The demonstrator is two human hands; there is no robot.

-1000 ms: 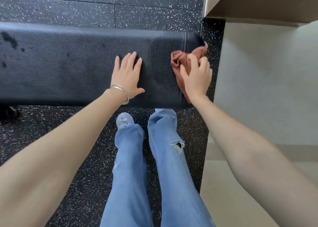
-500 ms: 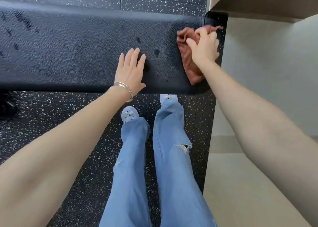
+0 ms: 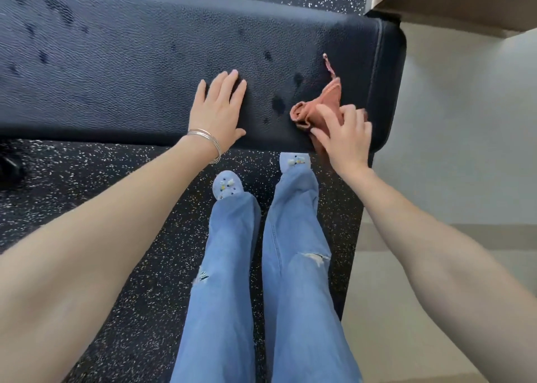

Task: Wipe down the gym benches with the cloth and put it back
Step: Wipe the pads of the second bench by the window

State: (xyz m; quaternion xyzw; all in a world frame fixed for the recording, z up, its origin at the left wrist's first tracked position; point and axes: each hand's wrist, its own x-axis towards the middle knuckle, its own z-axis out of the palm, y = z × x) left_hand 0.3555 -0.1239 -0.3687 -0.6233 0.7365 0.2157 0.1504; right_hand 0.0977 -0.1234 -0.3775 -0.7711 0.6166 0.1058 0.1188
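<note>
fingers of the right hand [image 3: 345,141] curl over a bunched rust-coloured cloth [image 3: 322,108], pinning it to the near edge of the black bench pad [image 3: 130,71] at centre right of the frame, likely to drag it across the dark damp spots [image 3: 278,105] just left of it; a thin corner of the cloth trails up toward the pad's rounded end; the left hand [image 3: 219,112], fingers spread and flat, holding nothing, rests on the pad at centre, apparently as a brace while the person leans in; thin bangles [image 3: 206,141] circle that wrist; below, jeans [image 3: 261,281] and light shoes stand on speckled rubber floor [image 3: 101,179]; more spots at upper left suggest wiping is unfinished.
</note>
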